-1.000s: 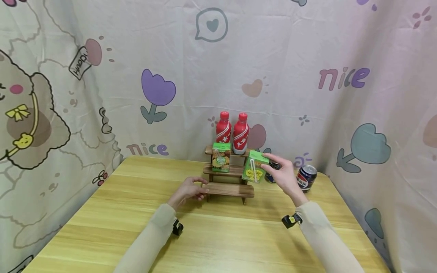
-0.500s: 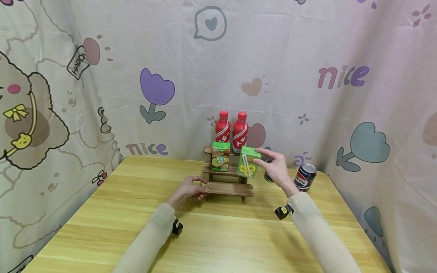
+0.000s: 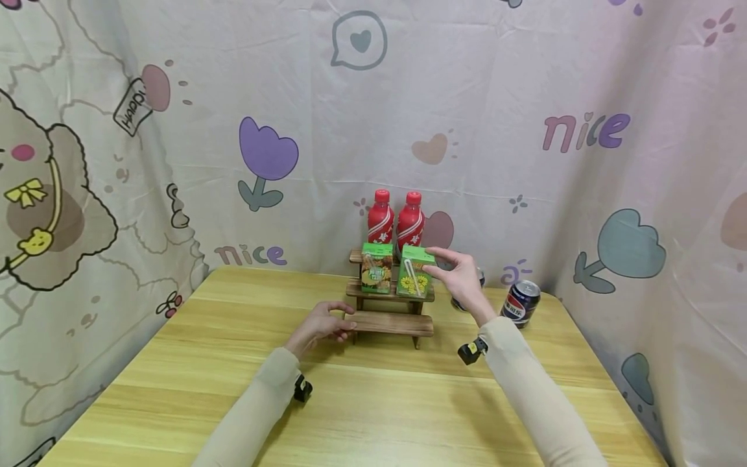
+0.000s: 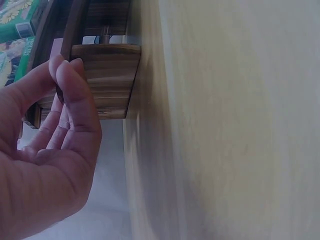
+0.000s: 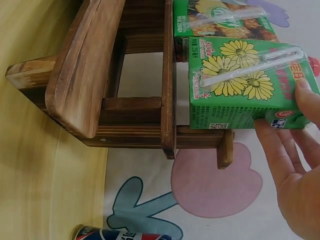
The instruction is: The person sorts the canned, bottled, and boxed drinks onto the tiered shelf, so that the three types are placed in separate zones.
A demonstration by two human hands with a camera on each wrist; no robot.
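Note:
My right hand (image 3: 458, 279) grips a green drink carton (image 3: 415, 277) with yellow flowers and a straw on its front. In the right wrist view, thumb and fingers hold its top end. The carton stands upright at the middle shelf of a three-tier wooden display stand (image 3: 388, 323), its base close over that shelf. Beside it on the same shelf is a second drink carton (image 3: 376, 271), green and brown. With my left hand (image 3: 321, 325) I pinch the left end of the lowest shelf between thumb and finger, as the left wrist view (image 4: 62, 82) shows.
Two red bottles (image 3: 380, 218) stand on the top shelf, partly hidden by the cartons. Right of the stand, a dark blue cola can (image 3: 521, 303) sits on the wooden table (image 3: 373, 415); another can (image 3: 481, 277) is mostly hidden behind my right hand. A patterned cloth hangs behind.
My right hand has moved left with the flowered carton, bringing it from the stand's right end to beside the other carton and making it more upright. My left hand keeps its place.

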